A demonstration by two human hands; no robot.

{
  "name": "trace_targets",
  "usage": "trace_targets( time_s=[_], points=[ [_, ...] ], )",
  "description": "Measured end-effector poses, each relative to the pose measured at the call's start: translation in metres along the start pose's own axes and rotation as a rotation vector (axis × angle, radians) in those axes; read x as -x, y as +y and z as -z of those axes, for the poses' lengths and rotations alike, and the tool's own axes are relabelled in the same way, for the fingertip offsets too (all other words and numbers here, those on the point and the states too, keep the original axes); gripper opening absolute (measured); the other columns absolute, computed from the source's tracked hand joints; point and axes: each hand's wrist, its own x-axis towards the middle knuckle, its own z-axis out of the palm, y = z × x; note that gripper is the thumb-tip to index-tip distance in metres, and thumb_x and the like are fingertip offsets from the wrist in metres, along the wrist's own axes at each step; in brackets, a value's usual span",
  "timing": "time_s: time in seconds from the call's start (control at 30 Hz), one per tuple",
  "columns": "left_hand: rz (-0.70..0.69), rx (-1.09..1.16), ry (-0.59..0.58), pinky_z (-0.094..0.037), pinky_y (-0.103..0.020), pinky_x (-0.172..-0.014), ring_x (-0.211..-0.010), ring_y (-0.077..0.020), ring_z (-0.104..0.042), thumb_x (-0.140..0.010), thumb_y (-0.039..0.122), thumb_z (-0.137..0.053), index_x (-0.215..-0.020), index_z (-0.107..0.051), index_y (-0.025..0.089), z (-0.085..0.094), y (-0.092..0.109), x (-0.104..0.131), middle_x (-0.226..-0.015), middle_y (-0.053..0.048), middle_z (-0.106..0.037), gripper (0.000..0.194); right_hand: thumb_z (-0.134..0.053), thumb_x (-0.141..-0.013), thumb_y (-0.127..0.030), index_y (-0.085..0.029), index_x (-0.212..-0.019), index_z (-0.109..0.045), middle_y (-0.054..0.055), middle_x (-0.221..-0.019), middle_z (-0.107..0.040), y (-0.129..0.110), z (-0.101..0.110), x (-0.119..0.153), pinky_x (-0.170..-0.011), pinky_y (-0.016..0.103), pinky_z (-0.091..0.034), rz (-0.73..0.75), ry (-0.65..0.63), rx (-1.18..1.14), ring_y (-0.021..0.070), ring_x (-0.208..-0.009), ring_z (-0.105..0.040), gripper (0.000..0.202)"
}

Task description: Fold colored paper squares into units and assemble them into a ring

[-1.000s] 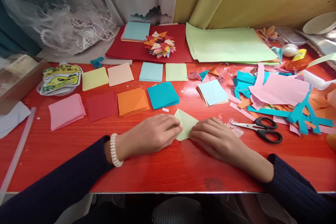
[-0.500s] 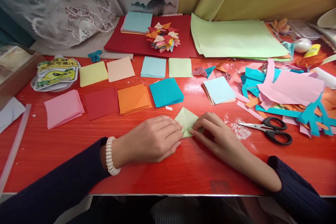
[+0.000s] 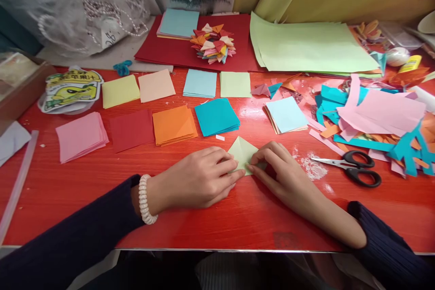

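Note:
A pale green sheet of origami paper, with its edges folded in towards a point facing away from me, lies flat on the red table. From the left, my left hand holds it down with bent fingers, the forefinger reaching along its near edge. My right hand pinches the near right part of the paper between thumb and fingers. Both hands cover the paper's lower corners. Beyond them lie a teal paper stack and an orange paper stack.
Black-handled scissors lie right of my right hand, near a heap of paper scraps. More square stacks, including pink paper and light blue paper, sit around. A folded paper ring stands on red sheets at the back.
My left fingers have slid right along the paper's near edge, closer to my right fingertips. The right hand keeps its pinch on the paper. The view has shifted slightly.

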Motion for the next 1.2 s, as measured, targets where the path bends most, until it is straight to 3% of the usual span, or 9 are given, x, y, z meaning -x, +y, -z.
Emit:
trace_targets(
  time_s=[0.27, 0.4, 0.57, 0.77, 1.0, 1.2],
  points=[
    [-0.013, -0.063, 0.004, -0.049, -0.039, -0.084, -0.095, -0.0222, -0.056, -0.087, 0.019, -0.046, -0.103, -0.060, 0.010, 0.001, 0.004, -0.003, -0.094, -0.009, -0.063, 0.023, -0.048, -0.086, -0.022, -0.019, -0.083, -0.045, 0.004, -0.082, -0.047, -0.001, -0.006, 0.000, -0.065, 0.030, -0.042, -0.034, 0.047, 0.029, 0.0155, -0.073, -0.046, 0.006],
    [-0.005, -0.110, 0.036, -0.050, -0.037, -0.083, -0.092, -0.0212, -0.058, -0.087, 0.017, -0.048, -0.101, -0.061, 0.011, 0.002, 0.008, -0.004, -0.090, -0.008, -0.064, 0.020, -0.050, -0.085, -0.019, -0.019, -0.089, -0.045, 0.005, -0.083, -0.051, 0.003, -0.003, 0.009, -0.064, 0.031, -0.045, 0.105, 0.154, 0.121, 0.0156, -0.074, -0.049, 0.006],
    [-0.037, -0.149, 0.062, -0.051, -0.038, -0.083, -0.093, -0.0221, -0.058, -0.084, 0.018, -0.052, -0.094, -0.062, 0.010, -0.001, 0.009, -0.004, -0.103, -0.008, -0.062, 0.017, -0.056, -0.081, -0.014, -0.016, -0.113, -0.051, 0.008, -0.104, -0.062, 0.008, 0.011, 0.026, -0.084, 0.037, -0.047, 0.457, 0.064, 0.276, 0.0193, -0.100, -0.055, 0.032],
    [-0.056, -0.165, 0.046, -0.052, -0.038, -0.083, -0.092, -0.0236, -0.058, -0.083, 0.018, -0.051, -0.089, -0.065, 0.009, 0.002, 0.008, -0.004, -0.111, -0.007, -0.062, 0.018, -0.051, -0.085, -0.012, -0.015, -0.122, -0.048, 0.006, -0.109, -0.064, 0.011, 0.019, 0.026, -0.095, 0.037, -0.043, 0.491, -0.014, 0.279, 0.0164, -0.108, -0.055, 0.038],
    [-0.036, -0.107, 0.028, -0.053, -0.037, -0.082, -0.092, -0.0231, -0.059, -0.084, 0.018, -0.050, -0.095, -0.065, 0.008, 0.002, 0.007, -0.005, -0.109, -0.007, -0.064, 0.021, -0.054, -0.084, -0.022, -0.022, -0.125, -0.048, 0.001, -0.114, -0.062, 0.025, 0.027, 0.032, -0.105, 0.044, -0.028, 0.510, -0.041, 0.440, 0.0187, -0.118, -0.048, 0.041],
    [0.019, 0.036, 0.029, -0.049, -0.039, -0.088, -0.098, -0.0215, -0.057, -0.086, 0.020, -0.050, -0.101, -0.063, 0.011, 0.002, -0.002, -0.003, -0.110, -0.003, -0.064, 0.021, -0.053, -0.083, -0.020, -0.019, -0.121, -0.051, 0.003, -0.110, -0.065, 0.027, 0.037, 0.039, -0.093, 0.040, -0.040, 0.608, -0.055, 0.364, 0.0174, -0.104, -0.058, 0.038]
  ],
)
